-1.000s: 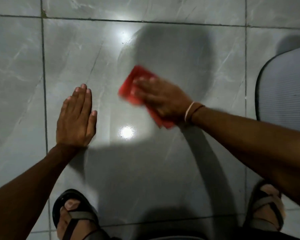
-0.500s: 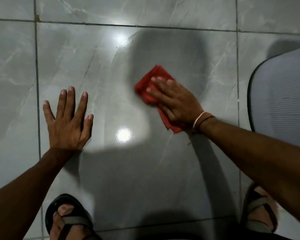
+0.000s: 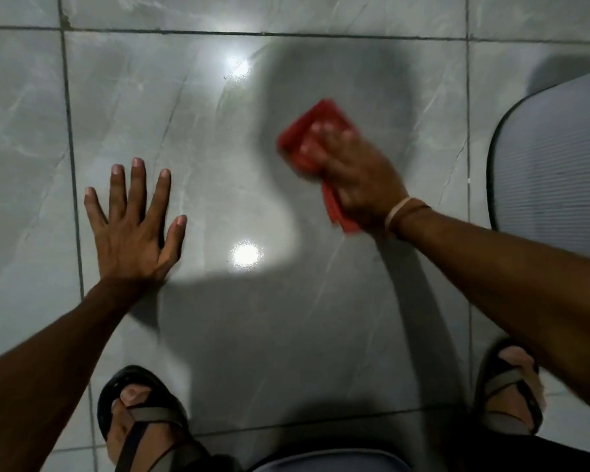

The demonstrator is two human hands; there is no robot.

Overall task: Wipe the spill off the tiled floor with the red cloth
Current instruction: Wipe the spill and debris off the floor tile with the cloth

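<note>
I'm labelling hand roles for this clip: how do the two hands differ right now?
The left hand lies flat on the tiled floor with fingers spread and nothing under it; the right hand presses down on the red cloth. The left hand is sharp in the picture, the right is motion-blurred. Only the right wrist wears bands. Both are bare, palm-down, on the same large tile.

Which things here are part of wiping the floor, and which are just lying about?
Part of the job:
- red cloth
- right hand, pressing the cloth to the floor
- left hand, flat on the tile as a brace
- tiled floor

Just there:
- grey ribbed mat at the right edge
- sandals on the feet
</note>
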